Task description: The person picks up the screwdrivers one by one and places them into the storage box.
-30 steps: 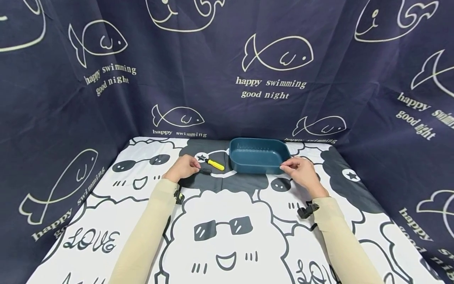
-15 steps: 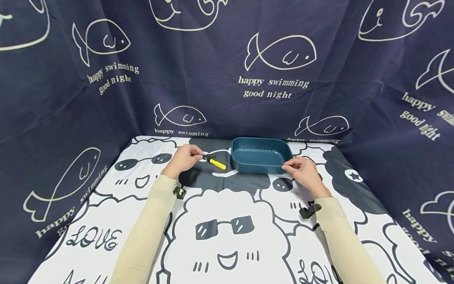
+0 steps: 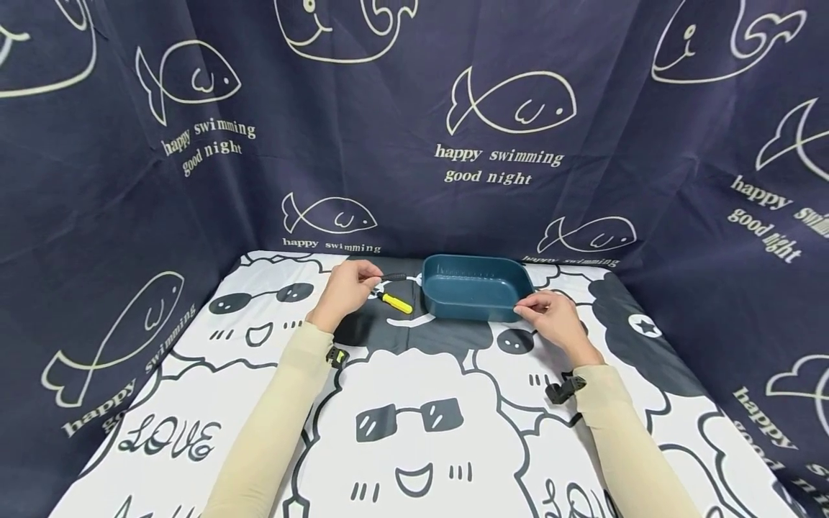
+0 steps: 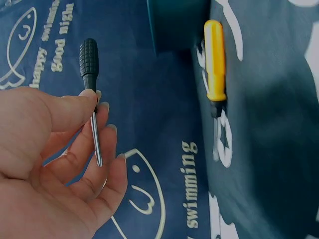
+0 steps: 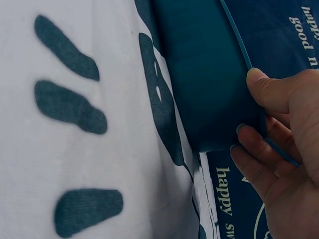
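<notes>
My left hand (image 3: 350,289) pinches a small black-handled screwdriver (image 4: 89,64) between thumb and fingers, near where handle and metal shaft meet. In the left wrist view its handle points up and its tip down past the fingers. Just in front of that hand in the head view, a yellow-handled screwdriver (image 3: 396,303) lies on the dark part of the cloth. My right hand (image 3: 550,316) holds the near right corner of a dark teal rectangular bin (image 3: 476,313), thumb at the rim and fingers against the outer wall in the right wrist view.
A white cloth (image 3: 414,381) printed with black cartoon sheep covers the table. Dark blue curtains (image 3: 401,129) with fish drawings stand behind it and on both sides. The bin is close to the back curtain.
My left hand has lifted the black screwdriver from beside the yellow one and moved it back and right, toward the bin. My right hand has stayed at the bin's corner.
</notes>
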